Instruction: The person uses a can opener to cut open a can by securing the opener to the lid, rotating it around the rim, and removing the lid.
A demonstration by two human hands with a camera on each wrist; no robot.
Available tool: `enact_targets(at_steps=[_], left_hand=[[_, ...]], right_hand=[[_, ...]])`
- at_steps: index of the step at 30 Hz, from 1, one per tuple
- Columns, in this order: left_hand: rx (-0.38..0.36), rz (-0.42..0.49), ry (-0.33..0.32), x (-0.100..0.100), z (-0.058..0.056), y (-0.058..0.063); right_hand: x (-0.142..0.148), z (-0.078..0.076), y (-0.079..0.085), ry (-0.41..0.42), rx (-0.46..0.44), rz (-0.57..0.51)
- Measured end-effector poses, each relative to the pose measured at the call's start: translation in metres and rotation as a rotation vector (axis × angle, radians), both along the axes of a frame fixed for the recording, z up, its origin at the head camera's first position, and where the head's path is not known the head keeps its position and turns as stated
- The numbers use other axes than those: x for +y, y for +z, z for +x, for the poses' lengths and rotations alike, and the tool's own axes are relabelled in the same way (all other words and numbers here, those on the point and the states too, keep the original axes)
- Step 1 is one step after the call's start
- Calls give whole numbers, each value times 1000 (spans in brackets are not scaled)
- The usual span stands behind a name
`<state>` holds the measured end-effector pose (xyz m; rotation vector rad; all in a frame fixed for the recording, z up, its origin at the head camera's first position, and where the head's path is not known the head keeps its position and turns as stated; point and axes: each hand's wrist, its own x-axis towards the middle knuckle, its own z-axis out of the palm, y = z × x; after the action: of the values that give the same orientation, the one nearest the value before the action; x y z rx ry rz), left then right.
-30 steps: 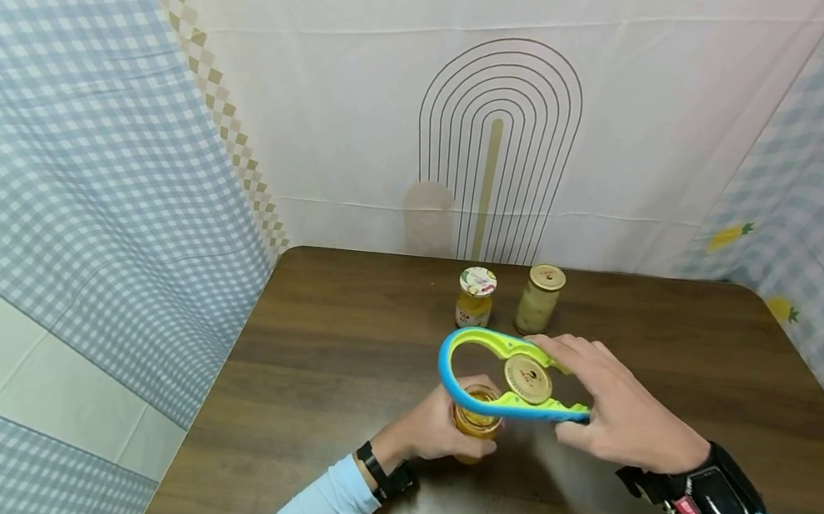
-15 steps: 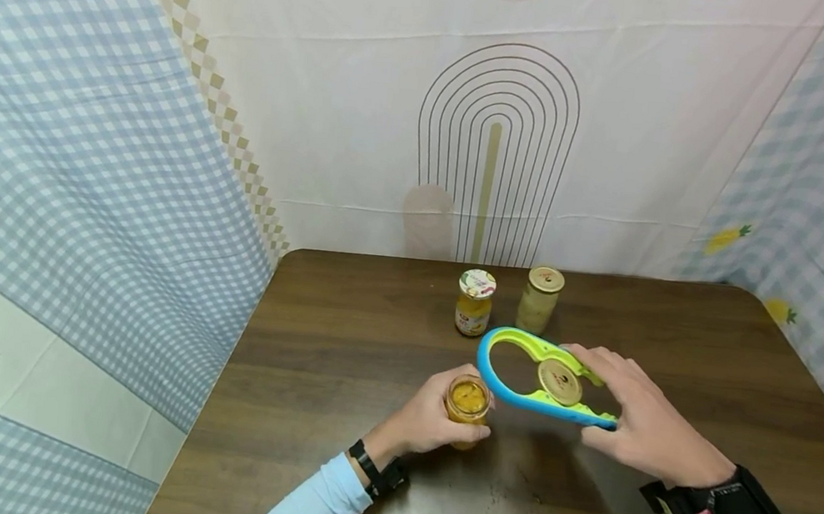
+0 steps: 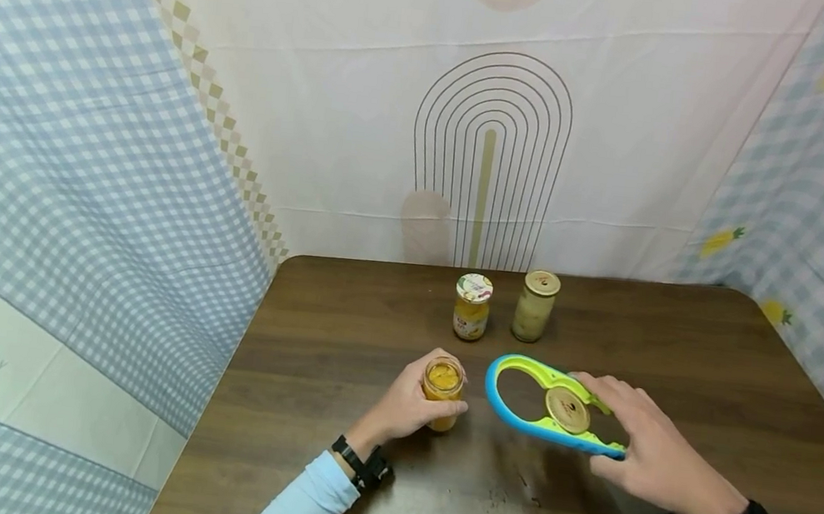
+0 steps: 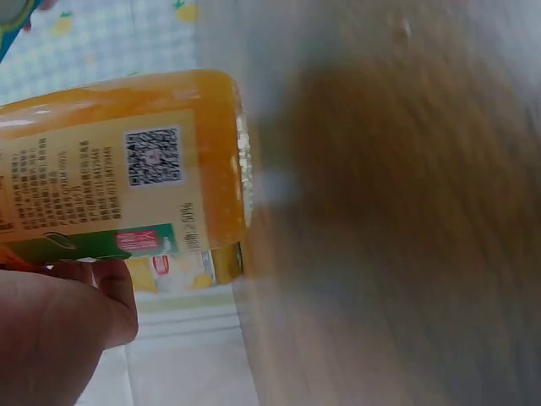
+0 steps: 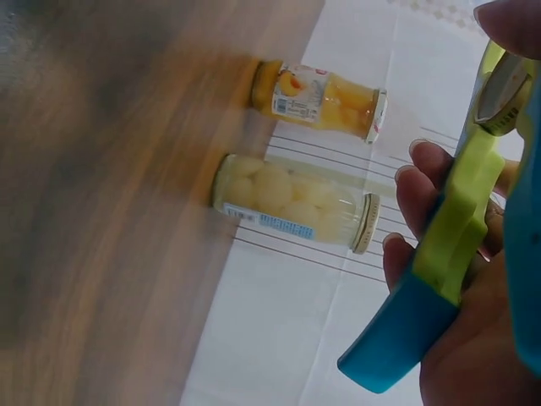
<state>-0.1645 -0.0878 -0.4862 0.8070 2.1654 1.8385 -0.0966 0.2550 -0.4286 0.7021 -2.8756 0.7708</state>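
Note:
My left hand (image 3: 408, 399) grips an open glass jar (image 3: 444, 380) with orange-yellow contents; its label with a QR code shows in the left wrist view. To the right, my right hand (image 3: 656, 446) holds a blue and lime-green jar opener (image 3: 505, 409) by its two handles, fingers on one and thumb on the other. A gold lid (image 3: 568, 410) sits clamped between the opener's toothed inner edges, apart from the jar. In the right wrist view the jar opener (image 5: 456, 220) is close to the camera, with the lid (image 5: 505, 93) partly cut off.
Two lidded jars stand upright towards the back of the brown wooden table (image 3: 346, 309): a jar of yellow fruit (image 3: 472, 309) and a jar of pale round fruit (image 3: 535, 308). Behind the table hangs a white printed cloth (image 3: 351, 117), with checked cloth on both sides.
The jar opener with the lid in it has moved right, away from above the jar, uncovering its mouth. My left hand has carried the jar slightly left and away from me.

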Motion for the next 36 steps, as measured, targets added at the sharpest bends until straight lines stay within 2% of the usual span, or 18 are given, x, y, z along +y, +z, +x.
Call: enact_targets(at_steps=[4, 8, 10, 15, 22, 36], left_hand=[[-30, -42, 23, -6, 1, 11], [-23, -61, 50, -10, -1, 8], [-23, -62, 68, -11, -6, -2], [-37, -63, 110, -14, -9, -5], [-54, -39, 190, -17, -14, -3], [-88, -85, 368, -18, -23, 2]], right_hand=[[1, 5, -2, -6, -7, 3], [0, 8, -6, -7, -31, -2], [-1, 9, -8, -6, -32, -1], [-4, 9, -15, 8, -13, 4], [-12, 13, -21, 21, -20, 3], [-25, 17, -21, 0, -68, 19]])
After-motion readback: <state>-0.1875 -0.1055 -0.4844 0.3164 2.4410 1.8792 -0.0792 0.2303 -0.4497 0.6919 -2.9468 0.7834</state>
